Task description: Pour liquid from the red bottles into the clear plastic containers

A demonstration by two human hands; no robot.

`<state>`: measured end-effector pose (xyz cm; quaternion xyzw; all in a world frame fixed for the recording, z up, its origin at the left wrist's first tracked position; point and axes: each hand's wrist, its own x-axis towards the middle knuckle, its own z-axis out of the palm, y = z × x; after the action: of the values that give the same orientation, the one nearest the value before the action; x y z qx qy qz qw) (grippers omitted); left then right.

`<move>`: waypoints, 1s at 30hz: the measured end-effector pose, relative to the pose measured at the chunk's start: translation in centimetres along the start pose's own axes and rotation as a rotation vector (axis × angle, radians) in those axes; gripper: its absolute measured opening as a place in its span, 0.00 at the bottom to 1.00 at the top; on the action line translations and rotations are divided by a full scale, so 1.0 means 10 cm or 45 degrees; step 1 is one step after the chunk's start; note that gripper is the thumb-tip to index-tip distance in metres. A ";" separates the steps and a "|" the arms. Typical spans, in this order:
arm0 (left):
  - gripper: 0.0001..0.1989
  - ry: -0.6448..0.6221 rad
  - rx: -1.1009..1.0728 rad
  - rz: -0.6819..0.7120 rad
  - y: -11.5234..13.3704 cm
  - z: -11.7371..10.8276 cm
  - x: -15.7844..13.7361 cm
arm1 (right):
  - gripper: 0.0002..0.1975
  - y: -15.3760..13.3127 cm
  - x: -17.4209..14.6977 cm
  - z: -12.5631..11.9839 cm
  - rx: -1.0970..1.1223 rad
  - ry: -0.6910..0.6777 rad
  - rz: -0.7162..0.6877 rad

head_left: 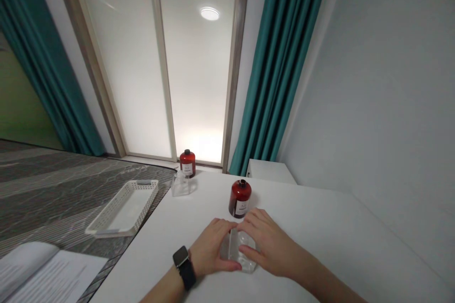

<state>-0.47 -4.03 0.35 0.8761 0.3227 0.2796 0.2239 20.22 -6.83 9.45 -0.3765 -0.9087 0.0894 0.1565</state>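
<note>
A see-through, box-like container (242, 249), of glass or plastic, lies on the white table (302, 227) between my two hands. My left hand (215, 248), with a black watch on its wrist, curves its thumb and fingers around the container's left side. From the right, my right hand (265, 241) wraps over the upper part, thumb across the near side. The fingertips of both hands almost meet at the far end. Just beyond them stands a dark red-brown bottle (241, 198) with a white label; its top looks narrow and dark.
A second red-brown bottle (187, 163) with a black cap stands at the table's far left corner, beside another clear container (181, 184). Left of the table are a white perforated basket (147, 208) and an open book (67, 272). A white cabinet (270, 170) stands behind.
</note>
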 end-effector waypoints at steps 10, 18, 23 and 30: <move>0.34 -0.022 -0.036 -0.026 0.00 -0.04 0.02 | 0.07 0.04 0.20 -0.04 -0.277 -0.239 -0.238; 0.35 -0.030 0.001 -0.057 0.03 -0.02 0.02 | 0.13 0.01 0.14 -0.20 -0.105 -0.112 -0.211; 0.36 0.004 0.060 -0.133 0.10 0.00 0.03 | 0.15 0.03 0.06 -0.02 -0.125 0.097 0.121; 0.36 -0.034 0.065 -0.193 0.14 -0.02 0.05 | 0.06 -0.04 0.05 0.28 -0.094 0.228 0.251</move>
<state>0.30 -4.63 1.48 0.8583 0.3921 0.2417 0.2262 18.65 -6.92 7.03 -0.4760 -0.8524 0.0369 0.2133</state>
